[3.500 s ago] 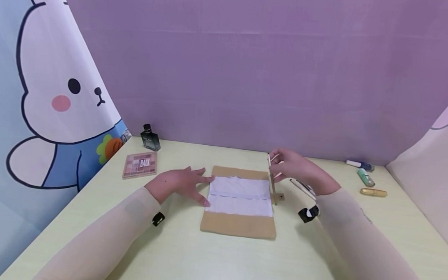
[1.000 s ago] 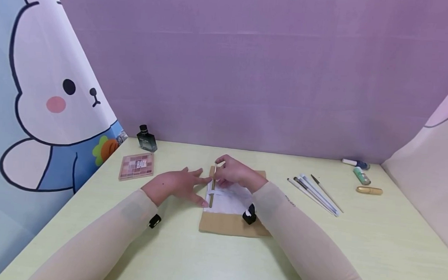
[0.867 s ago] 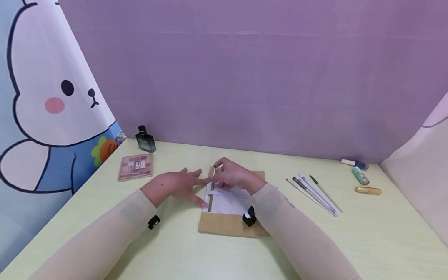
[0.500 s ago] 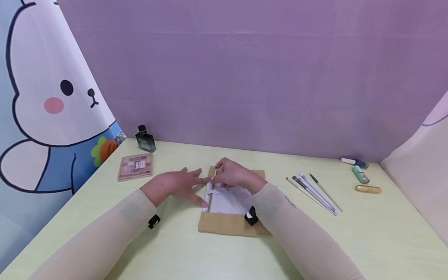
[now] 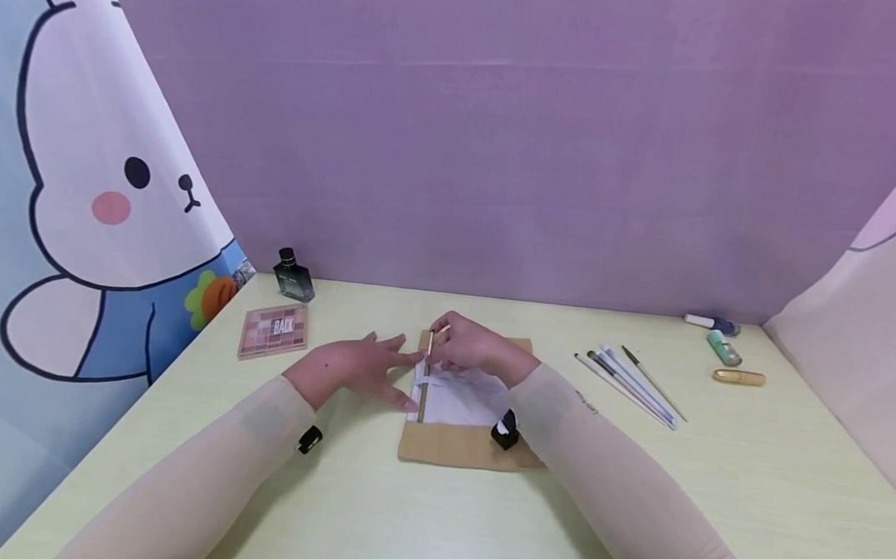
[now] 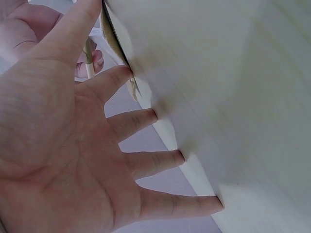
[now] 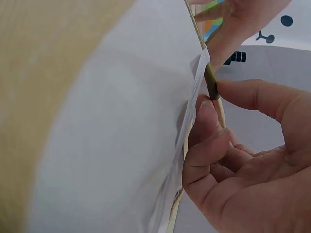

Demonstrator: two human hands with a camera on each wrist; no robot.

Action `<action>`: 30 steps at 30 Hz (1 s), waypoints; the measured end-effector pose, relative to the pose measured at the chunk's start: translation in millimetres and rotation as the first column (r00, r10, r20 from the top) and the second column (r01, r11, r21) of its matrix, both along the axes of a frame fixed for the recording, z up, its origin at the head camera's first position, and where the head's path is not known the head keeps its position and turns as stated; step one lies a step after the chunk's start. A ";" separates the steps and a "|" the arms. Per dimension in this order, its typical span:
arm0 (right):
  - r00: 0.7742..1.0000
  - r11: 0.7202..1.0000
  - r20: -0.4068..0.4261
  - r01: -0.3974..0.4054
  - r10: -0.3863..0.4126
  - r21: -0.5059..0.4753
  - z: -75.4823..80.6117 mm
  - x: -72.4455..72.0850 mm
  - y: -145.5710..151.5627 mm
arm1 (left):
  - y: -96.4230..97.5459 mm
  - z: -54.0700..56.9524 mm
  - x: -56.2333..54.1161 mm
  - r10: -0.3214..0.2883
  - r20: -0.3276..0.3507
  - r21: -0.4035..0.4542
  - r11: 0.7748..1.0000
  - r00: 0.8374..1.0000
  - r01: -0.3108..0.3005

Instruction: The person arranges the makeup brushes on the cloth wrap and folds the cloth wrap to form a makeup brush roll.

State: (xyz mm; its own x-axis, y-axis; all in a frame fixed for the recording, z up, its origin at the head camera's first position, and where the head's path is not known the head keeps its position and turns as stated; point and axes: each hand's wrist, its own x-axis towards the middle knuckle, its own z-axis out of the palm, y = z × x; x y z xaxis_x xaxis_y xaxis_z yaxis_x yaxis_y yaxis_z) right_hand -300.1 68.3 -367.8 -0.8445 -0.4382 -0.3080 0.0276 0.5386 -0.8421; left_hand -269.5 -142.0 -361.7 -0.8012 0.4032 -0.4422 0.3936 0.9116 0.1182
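A tan cloth roll (image 5: 456, 447) with a white inner panel (image 5: 461, 405) lies spread out on the table. My right hand (image 5: 471, 343) pinches a slim makeup brush (image 5: 422, 403) between thumb and fingers, near the panel's left side. In the right wrist view, the brush's olive-gold handle (image 7: 211, 81) passes under a white strap (image 7: 206, 53), and its pale upper part is among the fingers. My left hand (image 5: 369, 372) has its fingers spread along the roll's left edge. Several of its fingertips (image 6: 181, 156) rest on the tabletop in the left wrist view.
Several more brushes (image 5: 631, 387) lie right of the roll. Farther right are a gold tube (image 5: 739, 377), a green-and-white tube (image 5: 724, 347) and a dark blue, white-capped one (image 5: 716, 325). An eyeshadow palette (image 5: 274, 332) and dark bottle (image 5: 294, 276) stand back left, before a purple backdrop (image 5: 498, 165).
My right hand has carried the brush from the roll's right edge to its left side, where it now runs under the strap. The brush has slid slightly nearer me. The left hand stays put.
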 end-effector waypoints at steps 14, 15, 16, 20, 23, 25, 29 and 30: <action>1.000 1.000 0.006 0.003 -0.003 -0.014 -3.1 -3.2 5.9 | 0.5 1.1 -0.7 -0.006 0.001 0.017 1.000 1.000 0.006; 1.000 1.000 0.012 -0.019 0.019 0.000 -3.4 -2.6 6.1 | 0.2 0.7 -0.9 -0.006 0.001 0.018 1.000 1.000 0.006; 0.999 0.999 0.014 -0.042 0.041 0.015 -3.8 -2.2 6.3 | -0.2 0.2 -1.2 -0.005 0.000 0.017 1.000 1.000 0.005; 0.996 0.994 0.013 -0.094 0.094 0.048 -5.0 -0.2 6.7 | -0.5 -0.4 -1.2 -0.002 -0.001 0.024 1.000 1.000 0.002; 0.995 0.994 0.009 -0.096 0.096 0.054 -5.1 1.0 6.3 | -0.1 -0.4 -1.0 -0.002 -0.001 0.026 1.000 1.000 0.002; 0.996 0.994 0.002 -0.094 0.094 0.061 -4.9 1.3 6.1 | -0.1 -0.4 -1.1 -0.002 -0.002 0.023 1.000 1.000 0.002; 0.995 0.991 -0.019 -0.096 0.098 0.092 -4.8 1.7 6.0 | -0.6 -0.5 -1.4 -0.003 -0.004 0.014 1.000 1.000 0.004; 0.994 0.990 -0.026 -0.100 0.103 0.102 -4.9 1.7 5.8 | -0.5 -0.2 -1.1 -0.004 -0.004 0.014 1.000 1.000 0.004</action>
State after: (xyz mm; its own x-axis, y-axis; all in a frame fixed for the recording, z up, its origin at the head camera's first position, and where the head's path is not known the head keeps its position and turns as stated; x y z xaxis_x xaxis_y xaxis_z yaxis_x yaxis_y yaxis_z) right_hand -298.4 74.1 -372.6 -0.8069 -0.4904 -0.3292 -0.0567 0.6191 -0.7833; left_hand -270.6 -142.5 -362.0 -0.8013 0.4124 -0.4334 0.3974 0.9084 0.1297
